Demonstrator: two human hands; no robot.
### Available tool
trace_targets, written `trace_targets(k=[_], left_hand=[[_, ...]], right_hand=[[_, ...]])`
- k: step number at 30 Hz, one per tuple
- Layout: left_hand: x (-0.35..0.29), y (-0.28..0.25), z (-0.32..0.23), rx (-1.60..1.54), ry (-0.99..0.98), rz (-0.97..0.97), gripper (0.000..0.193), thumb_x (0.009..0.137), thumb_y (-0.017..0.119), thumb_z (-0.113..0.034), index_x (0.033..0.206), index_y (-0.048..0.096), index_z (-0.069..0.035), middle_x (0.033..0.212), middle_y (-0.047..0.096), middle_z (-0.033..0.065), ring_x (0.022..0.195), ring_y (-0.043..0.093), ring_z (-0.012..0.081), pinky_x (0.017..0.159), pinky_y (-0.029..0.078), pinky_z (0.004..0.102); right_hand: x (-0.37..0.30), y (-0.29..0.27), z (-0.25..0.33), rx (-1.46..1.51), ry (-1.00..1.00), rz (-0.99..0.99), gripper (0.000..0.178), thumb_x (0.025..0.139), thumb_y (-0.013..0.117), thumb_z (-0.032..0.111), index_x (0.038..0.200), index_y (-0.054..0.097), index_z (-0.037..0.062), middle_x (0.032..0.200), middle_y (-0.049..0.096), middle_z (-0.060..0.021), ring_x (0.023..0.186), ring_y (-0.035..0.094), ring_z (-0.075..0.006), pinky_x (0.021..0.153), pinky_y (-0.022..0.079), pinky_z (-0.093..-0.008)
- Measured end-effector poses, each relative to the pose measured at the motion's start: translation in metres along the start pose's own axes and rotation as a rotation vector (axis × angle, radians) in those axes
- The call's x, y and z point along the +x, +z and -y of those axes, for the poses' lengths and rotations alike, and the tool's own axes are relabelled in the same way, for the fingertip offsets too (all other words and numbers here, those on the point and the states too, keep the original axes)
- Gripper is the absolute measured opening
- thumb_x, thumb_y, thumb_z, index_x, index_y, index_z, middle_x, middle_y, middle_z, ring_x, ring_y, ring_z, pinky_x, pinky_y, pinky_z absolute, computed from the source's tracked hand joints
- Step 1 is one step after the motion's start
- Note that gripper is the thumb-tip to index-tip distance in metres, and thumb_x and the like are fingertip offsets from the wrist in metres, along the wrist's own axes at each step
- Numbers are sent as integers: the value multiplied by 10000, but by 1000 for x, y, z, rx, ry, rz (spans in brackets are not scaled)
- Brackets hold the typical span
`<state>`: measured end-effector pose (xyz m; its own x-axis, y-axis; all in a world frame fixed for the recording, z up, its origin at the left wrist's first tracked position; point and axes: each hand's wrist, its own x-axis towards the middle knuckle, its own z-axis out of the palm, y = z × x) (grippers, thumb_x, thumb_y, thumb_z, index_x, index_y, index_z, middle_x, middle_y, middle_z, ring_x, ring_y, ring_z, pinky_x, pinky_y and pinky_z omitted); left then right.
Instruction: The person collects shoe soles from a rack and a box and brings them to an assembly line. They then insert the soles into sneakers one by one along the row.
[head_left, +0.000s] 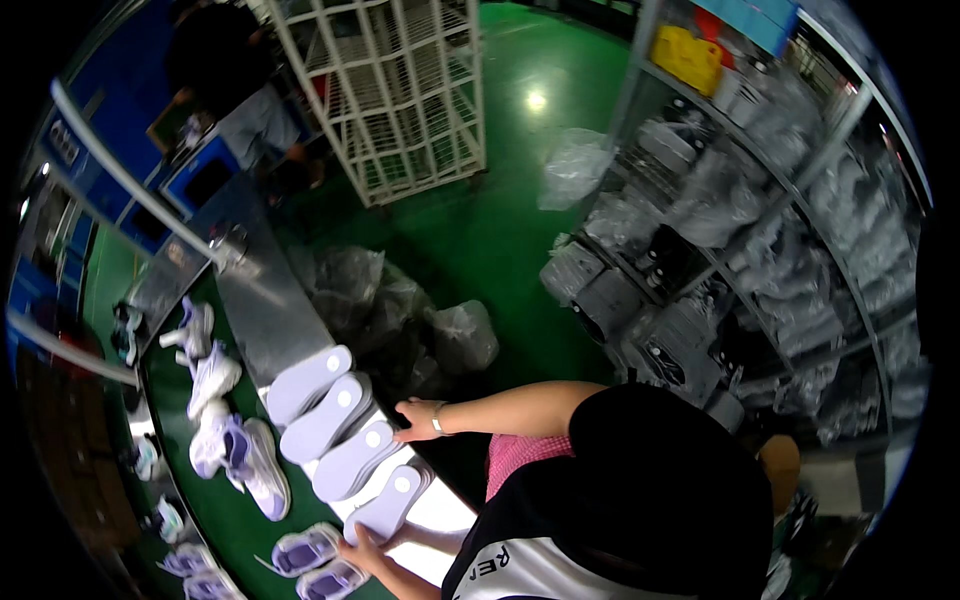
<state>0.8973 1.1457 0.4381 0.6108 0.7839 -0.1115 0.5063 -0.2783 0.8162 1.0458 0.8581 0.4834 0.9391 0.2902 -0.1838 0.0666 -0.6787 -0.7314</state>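
Stacks of lavender-grey insoles with a white dot at the heel end lie side by side along a bench: a far stack [310, 383], two middle stacks [322, 422] [350, 468] and the nearest stack [383, 508]. At the toe end of the nearest stack, my left hand [368, 556] is closed around its edge. My right hand [418, 419] is by the heel ends of the middle stacks, thumb and fingers apart, holding nothing I can see. A band circles that wrist. Whether its fingertips touch the insoles is unclear.
White-and-lavender sneakers [262, 465] line a green surface left of the bench [265, 310]. Clear plastic bags [370, 300] sit beyond it. A wire cage trolley [400, 110] stands at the back, a person [225, 70] at the back left. Shelving [770, 180] with bagged parts fills the right.
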Motion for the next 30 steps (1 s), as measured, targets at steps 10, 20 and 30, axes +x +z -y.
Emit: trace_targets(k=[10,20,30], left_hand=[[-92,77,-170,270,701,-214,520,763,558,-249,1168,377,22,1150,389,222,1054,396,343,900,312,414],[-266,281,-323,-351,519,960,296,829,501,-135,1082,432,1,997,499,81,893,474,162,771,381,265],[-518,427,-577,-319,535,1806,352,840,466,-321,1038,503,-32,932,551,50,826,512,137,701,409,285]], right_hand=[[-174,-142,-216,78,510,-88,344,763,505,323,751,587,-10,642,567,-156,584,550,-262,559,427,-371],[-295,-356,-289,982,469,-693,329,799,530,312,1017,509,67,849,572,-52,678,554,-126,577,461,-257],[-379,-632,-290,1179,-79,-1387,430,795,542,285,1114,423,23,1085,471,-133,994,474,-234,809,422,-369]])
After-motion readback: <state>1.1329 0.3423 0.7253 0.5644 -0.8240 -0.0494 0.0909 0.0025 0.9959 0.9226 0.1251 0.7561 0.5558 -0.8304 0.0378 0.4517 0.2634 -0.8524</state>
